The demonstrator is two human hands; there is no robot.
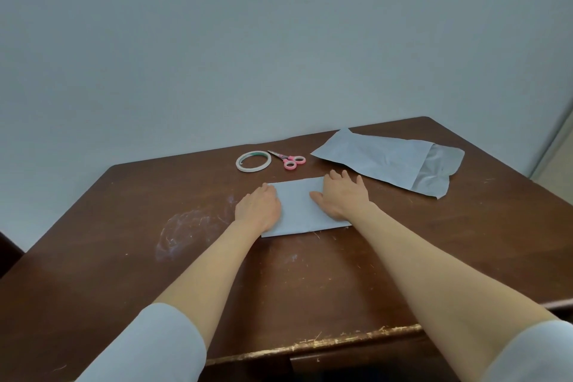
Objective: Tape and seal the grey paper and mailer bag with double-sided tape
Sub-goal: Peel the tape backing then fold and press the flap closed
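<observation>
Grey paper (297,205) flat, rectangular, edges partly hidden | left hand (259,208), right hand (341,198) spread flat on it, gripping nothing | mailer bag (387,158) crinkled

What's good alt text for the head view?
Both hands, left and right, press flat on a grey paper on a scuffed brown table. Behind it lie a roll of double-sided tape and pink-handled scissors, with a grey mailer bag to the right.

I see soft, even light with a cool tint. The worktop (310,273) shows faint shadows and no glare. Edges bend, and everything looks a little blurry.
</observation>
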